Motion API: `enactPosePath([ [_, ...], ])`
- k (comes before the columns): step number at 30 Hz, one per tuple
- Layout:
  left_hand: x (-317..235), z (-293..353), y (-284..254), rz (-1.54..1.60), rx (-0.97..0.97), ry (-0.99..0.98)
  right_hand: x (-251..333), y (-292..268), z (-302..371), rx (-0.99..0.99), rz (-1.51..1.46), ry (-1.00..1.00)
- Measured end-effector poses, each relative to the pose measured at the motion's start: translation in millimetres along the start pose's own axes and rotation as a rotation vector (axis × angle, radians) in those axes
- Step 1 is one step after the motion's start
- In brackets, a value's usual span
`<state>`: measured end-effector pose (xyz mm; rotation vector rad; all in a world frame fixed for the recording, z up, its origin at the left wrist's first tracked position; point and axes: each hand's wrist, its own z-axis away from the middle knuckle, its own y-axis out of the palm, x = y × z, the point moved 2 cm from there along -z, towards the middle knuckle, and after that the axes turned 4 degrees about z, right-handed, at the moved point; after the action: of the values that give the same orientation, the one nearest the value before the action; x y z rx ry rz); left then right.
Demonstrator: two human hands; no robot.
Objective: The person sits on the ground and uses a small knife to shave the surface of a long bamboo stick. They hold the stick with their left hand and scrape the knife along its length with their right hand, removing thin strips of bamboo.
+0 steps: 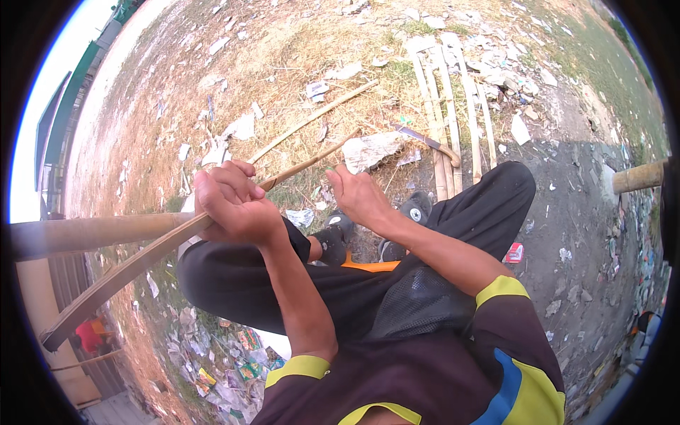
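Note:
My left hand [237, 202] is closed round a long split bamboo strip [152, 256]. The strip slants from the lower left up to a thin tip ahead of my feet. To its right, my right hand [361, 198] is curled with thumb and forefinger near the strip's thin part; whatever it may hold is too small to make out. Beyond my right hand a large knife [427, 141] with a curved wooden handle rests across several pale bamboo strips [452, 106] lying side by side. One more bamboo strip [315, 119] lies on the dry grass ahead.
A thick bamboo pole [106, 235] crosses at the left, close to the held strip, and another pole end [637, 177] juts in at the right. My shoes [333, 237] are between my bent knees, beside an orange object [372, 265]. Litter [227, 368] covers the ground.

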<state>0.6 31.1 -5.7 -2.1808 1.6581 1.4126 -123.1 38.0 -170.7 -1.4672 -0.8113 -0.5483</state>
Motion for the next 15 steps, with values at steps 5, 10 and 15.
enactPosePath([
  [5, -1, 0, 0, -0.015, 0.031, -0.033, -24, -8, -13, 0.066, 0.166, 0.122],
  [10, -2, 3, 2, -0.014, 0.064, -0.029, -19, -2, -16, 0.107, 0.09, 0.093],
  [15, 1, 2, 9, 0.007, 0.06, -0.025, -93, 7, -27, 0.068, 0.297, 0.191],
])
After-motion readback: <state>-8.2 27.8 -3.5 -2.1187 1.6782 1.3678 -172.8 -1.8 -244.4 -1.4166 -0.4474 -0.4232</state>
